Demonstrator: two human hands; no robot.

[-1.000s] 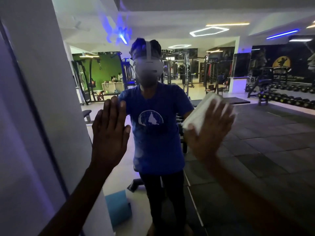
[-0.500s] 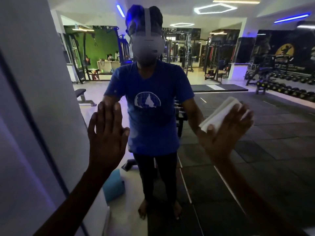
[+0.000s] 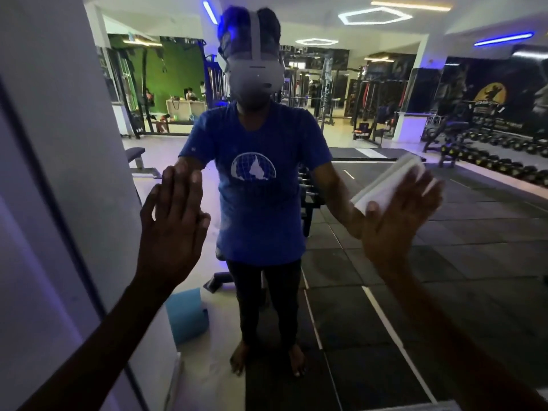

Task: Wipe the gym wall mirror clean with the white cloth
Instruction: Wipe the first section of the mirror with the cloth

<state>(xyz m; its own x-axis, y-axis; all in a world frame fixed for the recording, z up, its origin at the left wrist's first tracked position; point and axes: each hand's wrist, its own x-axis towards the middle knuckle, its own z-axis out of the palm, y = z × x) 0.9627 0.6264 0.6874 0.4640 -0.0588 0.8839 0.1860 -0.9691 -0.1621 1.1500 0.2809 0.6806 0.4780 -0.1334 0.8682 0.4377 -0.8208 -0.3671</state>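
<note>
The wall mirror (image 3: 370, 277) fills most of the head view and reflects a person in a blue T-shirt and the gym behind. My left hand (image 3: 172, 229) lies flat on the glass left of centre, fingers straight and pointing up. My right hand (image 3: 397, 221) presses a folded white cloth (image 3: 385, 185) flat against the mirror at the right, at chest height. The cloth sticks out above and left of my fingers; the rest of it is hidden under my palm.
A white pillar or wall (image 3: 59, 173) with a dark frame edge (image 3: 68, 232) borders the mirror on the left. The reflection shows a blue mat (image 3: 186, 315) on the floor, a bench (image 3: 136, 158), dumbbell racks (image 3: 498, 158) and dark rubber flooring.
My right hand has slid the cloth down and to the right across the glass. The camera has tilted down, showing more floor. My left hand has stayed flat on the mirror.
</note>
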